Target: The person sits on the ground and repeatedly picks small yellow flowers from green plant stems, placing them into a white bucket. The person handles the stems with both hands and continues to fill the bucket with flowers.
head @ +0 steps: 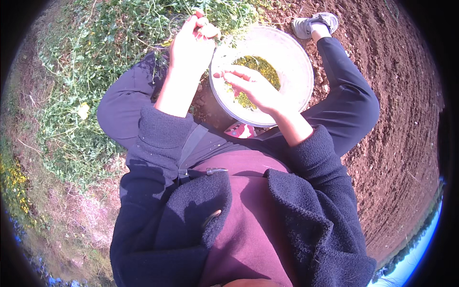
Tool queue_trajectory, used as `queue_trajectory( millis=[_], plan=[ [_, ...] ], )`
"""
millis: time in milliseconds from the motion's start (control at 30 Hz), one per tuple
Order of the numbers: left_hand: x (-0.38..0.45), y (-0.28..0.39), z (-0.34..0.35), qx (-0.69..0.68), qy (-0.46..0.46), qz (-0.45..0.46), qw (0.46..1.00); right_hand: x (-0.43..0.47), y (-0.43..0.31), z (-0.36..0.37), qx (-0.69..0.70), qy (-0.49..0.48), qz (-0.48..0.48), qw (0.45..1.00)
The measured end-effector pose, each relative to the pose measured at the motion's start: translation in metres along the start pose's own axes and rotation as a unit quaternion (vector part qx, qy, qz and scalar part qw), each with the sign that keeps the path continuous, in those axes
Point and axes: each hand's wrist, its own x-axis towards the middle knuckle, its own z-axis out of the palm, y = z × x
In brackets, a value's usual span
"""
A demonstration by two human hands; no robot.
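Observation:
My left hand (pixel 193 46) is raised at the edge of the green leafy plants (pixel 143 21), left of a white plastic bucket (pixel 296 61). Its fingers are curled, with thin stems and a bit of green by the fingertips; glare hides whether they grip anything. My right hand (pixel 252 84) hangs over the bucket's mouth, thumb and forefinger close together, the other fingers bent below. Whether something small sits between them is unclear. Inside the bucket lies a layer of small yellow flowers with green bits (pixel 267 71), partly covered by my right hand.
The bucket stands between my bent legs, a red patterned shoe or sock (pixel 239 130) at its near side. My other foot, in a grey shoe (pixel 315 25), rests on brown tilled soil (pixel 398 107). A pale yellow flower (pixel 83 111) shows among the plants at left.

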Motion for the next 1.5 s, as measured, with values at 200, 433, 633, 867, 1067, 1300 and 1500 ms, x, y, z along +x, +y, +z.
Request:
queue_trajectory(
  millis=[200,433,633,867,1067,1300,1500],
  plan=[
    [0.003,0.008,-0.004,0.021,-0.018,-0.007,1.0,-0.009,-0.017,-0.009,-0.122,0.036,-0.017,0.992],
    [0.005,-0.001,-0.013,0.026,0.009,-0.009,1.0,-0.028,-0.017,-0.022,-0.191,0.09,0.003,0.978],
    [0.009,0.015,-0.009,0.04,-0.001,0.075,0.996,-0.04,-0.002,-0.029,-0.458,0.093,-0.046,0.883],
    [0.003,-0.003,-0.007,0.011,0.017,0.026,0.999,-0.024,-0.012,-0.013,-0.17,0.1,-0.011,0.98],
    [0.001,-0.008,0.001,-0.005,0.036,0.012,0.999,-0.002,-0.004,0.019,0.283,0.004,0.04,0.958],
    [0.0,-0.008,0.003,0.04,0.122,-0.041,0.991,-0.008,0.003,0.013,0.374,0.017,0.076,0.924],
    [0.0,-0.013,0.003,0.016,0.131,-0.079,0.988,-0.003,-0.006,0.013,0.476,-0.026,0.1,0.873]
  ],
)
